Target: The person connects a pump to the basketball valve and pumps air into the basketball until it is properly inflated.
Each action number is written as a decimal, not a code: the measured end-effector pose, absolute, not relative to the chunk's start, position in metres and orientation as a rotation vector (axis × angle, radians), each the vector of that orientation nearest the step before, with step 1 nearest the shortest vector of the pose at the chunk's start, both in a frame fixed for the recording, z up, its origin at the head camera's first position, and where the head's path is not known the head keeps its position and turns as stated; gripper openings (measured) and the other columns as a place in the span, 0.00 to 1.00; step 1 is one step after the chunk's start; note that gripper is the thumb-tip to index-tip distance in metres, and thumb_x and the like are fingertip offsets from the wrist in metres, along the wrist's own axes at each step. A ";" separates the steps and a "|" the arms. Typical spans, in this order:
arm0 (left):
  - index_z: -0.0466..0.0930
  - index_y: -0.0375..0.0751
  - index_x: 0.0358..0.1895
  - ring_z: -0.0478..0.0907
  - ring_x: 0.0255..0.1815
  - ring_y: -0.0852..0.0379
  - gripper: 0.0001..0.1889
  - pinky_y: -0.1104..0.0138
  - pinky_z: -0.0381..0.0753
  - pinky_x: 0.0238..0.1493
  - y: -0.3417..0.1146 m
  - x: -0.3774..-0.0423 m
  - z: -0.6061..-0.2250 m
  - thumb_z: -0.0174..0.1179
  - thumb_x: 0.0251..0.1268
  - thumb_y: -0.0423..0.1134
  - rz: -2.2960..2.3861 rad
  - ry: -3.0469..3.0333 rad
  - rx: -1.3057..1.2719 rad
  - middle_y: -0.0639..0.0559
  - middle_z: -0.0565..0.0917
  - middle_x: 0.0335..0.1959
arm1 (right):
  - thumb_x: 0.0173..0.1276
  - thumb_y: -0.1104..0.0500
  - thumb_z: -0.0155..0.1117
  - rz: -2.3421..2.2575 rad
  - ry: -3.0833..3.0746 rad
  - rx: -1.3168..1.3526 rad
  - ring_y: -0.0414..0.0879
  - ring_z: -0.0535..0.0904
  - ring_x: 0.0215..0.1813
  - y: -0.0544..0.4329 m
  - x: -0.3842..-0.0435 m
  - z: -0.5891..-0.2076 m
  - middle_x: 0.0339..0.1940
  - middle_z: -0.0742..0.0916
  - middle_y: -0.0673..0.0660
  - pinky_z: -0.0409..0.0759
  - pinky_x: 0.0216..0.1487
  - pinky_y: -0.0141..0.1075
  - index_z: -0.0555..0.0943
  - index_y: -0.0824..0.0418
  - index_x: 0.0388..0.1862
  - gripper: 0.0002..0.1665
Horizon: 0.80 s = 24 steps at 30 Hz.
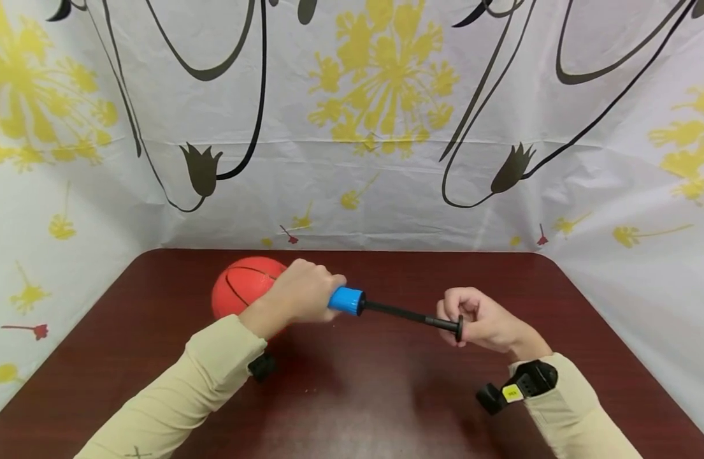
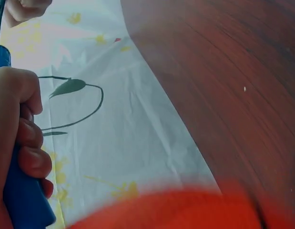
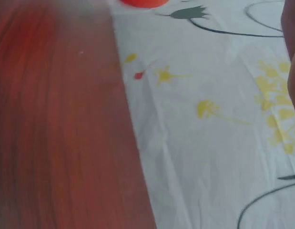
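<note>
A hand pump with a blue barrel and a thin black rod is held out above the table, its rod pointing right. My left hand grips the barrel; in the left wrist view its fingers curl round the blue body. At the rod's far end is a small black disc, and there the thumb and curled fingers of my right hand pinch it. Behind my left hand a red ball with black lines sits on the table, partly hidden by that hand.
The dark reddish-brown table has rounded far corners. A white sheet printed with yellow flowers and dark stems hangs behind it and along both sides.
</note>
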<state>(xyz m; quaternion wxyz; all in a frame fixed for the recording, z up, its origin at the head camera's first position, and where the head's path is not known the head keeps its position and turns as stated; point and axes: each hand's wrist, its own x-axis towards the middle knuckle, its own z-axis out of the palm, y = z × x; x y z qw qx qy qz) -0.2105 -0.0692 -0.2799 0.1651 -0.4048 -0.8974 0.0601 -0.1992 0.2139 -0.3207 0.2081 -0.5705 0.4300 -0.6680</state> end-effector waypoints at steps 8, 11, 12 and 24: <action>0.73 0.47 0.24 0.65 0.13 0.63 0.11 0.70 0.66 0.17 -0.049 -0.205 -0.282 0.62 0.42 0.48 0.189 -2.607 -1.171 0.58 0.69 0.13 | 0.57 0.66 0.60 -1.944 1.479 -1.438 0.41 0.75 0.31 0.173 -0.210 -0.333 0.28 0.80 0.53 0.72 0.29 0.28 0.70 0.64 0.30 0.07; 0.75 0.47 0.24 0.65 0.13 0.63 0.10 0.71 0.65 0.18 -0.045 -0.204 -0.285 0.62 0.43 0.48 0.184 -2.636 -1.202 0.58 0.69 0.13 | 0.57 0.64 0.60 -1.927 1.543 -1.381 0.38 0.76 0.31 0.169 -0.206 -0.336 0.30 0.81 0.51 0.73 0.31 0.26 0.70 0.64 0.30 0.07; 0.75 0.47 0.25 0.65 0.13 0.63 0.11 0.71 0.65 0.18 -0.046 -0.204 -0.286 0.62 0.43 0.48 0.175 -2.646 -1.215 0.58 0.69 0.13 | 0.58 0.64 0.60 -1.910 1.552 -1.367 0.38 0.75 0.31 0.170 -0.205 -0.335 0.30 0.81 0.50 0.73 0.30 0.27 0.71 0.63 0.30 0.07; 0.74 0.48 0.24 0.67 0.16 0.63 0.11 0.69 0.67 0.19 -0.060 -0.206 -0.290 0.61 0.43 0.49 0.149 -2.690 -1.179 0.59 0.72 0.15 | 0.60 0.69 0.56 -1.755 1.404 -1.521 0.48 0.69 0.28 0.216 -0.201 -0.326 0.26 0.73 0.62 0.66 0.21 0.39 0.67 0.68 0.32 0.06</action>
